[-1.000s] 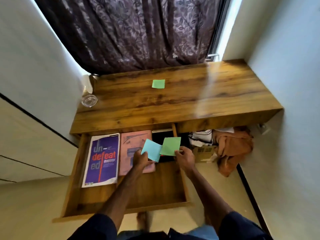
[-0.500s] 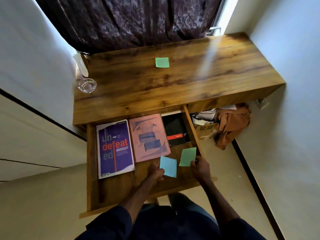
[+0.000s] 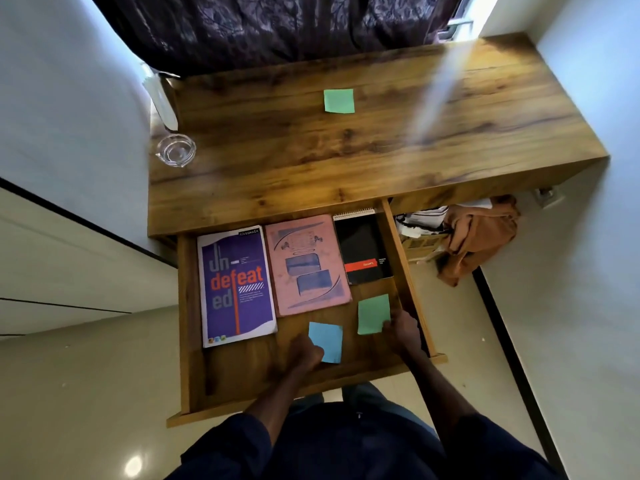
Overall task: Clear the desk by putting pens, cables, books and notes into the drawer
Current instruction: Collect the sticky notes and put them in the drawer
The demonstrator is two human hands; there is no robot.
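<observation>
Drawer (image 3: pixel 194 327) pulled open under the desk (image 3: pixel 381 150); the left hand (image 3: pixel 304 351) pinches the near corner of a blue note (image 3: pixel 327 341) and the right hand (image 3: pixel 401 332) nips the edge of a green note (image 3: pixel 373 314), both low over the drawer floor in front of three books. Paper this thin looks weightless and floppy, likely to curl or flutter, best taken by a corner; one more green note (image 3: pixel 338 101) lies far back on the desk. Whether the held sheets touch the wood I cannot tell, fingertips hidden, drawer's back shadowed.
</observation>
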